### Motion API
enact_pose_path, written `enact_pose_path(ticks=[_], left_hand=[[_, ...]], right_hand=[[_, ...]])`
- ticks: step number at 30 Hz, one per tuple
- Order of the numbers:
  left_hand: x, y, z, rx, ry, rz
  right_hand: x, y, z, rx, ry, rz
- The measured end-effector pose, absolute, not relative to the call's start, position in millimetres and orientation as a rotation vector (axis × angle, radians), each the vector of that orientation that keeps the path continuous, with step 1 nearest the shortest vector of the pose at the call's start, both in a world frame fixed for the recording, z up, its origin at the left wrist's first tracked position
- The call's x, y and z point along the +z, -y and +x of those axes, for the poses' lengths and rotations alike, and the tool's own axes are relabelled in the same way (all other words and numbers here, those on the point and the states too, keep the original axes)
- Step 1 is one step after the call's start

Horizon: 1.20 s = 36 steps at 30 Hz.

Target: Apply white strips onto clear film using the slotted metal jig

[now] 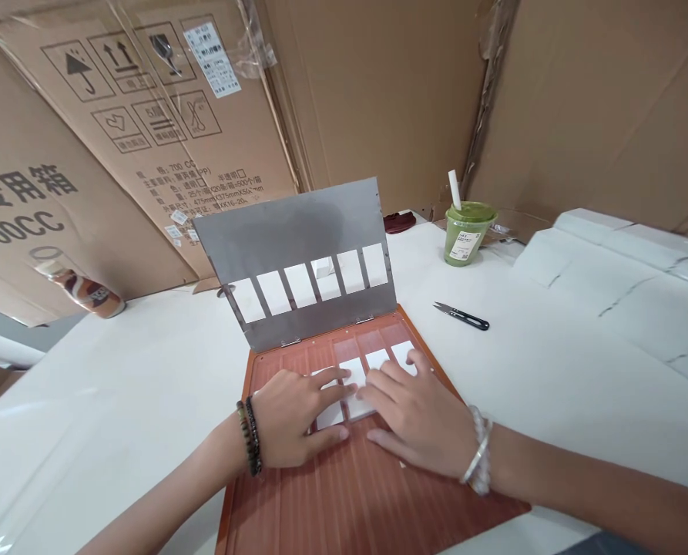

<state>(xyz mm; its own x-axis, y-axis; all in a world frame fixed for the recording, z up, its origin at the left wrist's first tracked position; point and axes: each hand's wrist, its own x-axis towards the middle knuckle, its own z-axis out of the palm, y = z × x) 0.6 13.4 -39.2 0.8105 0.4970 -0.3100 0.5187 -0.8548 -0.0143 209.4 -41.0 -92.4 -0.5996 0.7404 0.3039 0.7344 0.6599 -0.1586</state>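
A reddish-brown board (344, 509) lies on the table under both hands. Hinged to it, a grey metal plate (297, 231) stands tilted up, with a row of several rectangular windows. White rectangular cards sit side by side on the board; one card (352, 371) shows between my hands. My left hand (300, 416) rests over the left cards, fingers stretched out, fingertips touching the middle card. My right hand (418, 412) lies over the right-hand cards with its fingers spread, its fingertips on the same middle card. The hands partly hide the cards.
Black thread snips (462, 316) lie right of the board. Behind them stands a green drink cup (464, 235) with a straw. At the left back is a bottle (86, 291). Large cardboard boxes (372, 92) wall the back; white wrapped packs (626, 270) sit at right.
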Motion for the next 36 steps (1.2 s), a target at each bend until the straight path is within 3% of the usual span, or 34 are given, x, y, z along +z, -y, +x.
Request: enact_pose_path(ticks=[6,9,14,36], left_hand=[[-43,-18,-5,-0.454,-0.808,2.877],[-45,-21,-9,-0.392,-0.778,2.843],[-44,-24,-12,-0.439,-0.599,2.859],[-46,-25,-12,-0.541,-0.711,2.754]], right_hand=[[-85,-6,205,0.595,2.414,-1.207],[-84,-20,205,0.704,2.401,-1.182],[-84,-27,203,0.717,2.398,-1.197],[-85,-23,197,0.601,2.414,-1.33]])
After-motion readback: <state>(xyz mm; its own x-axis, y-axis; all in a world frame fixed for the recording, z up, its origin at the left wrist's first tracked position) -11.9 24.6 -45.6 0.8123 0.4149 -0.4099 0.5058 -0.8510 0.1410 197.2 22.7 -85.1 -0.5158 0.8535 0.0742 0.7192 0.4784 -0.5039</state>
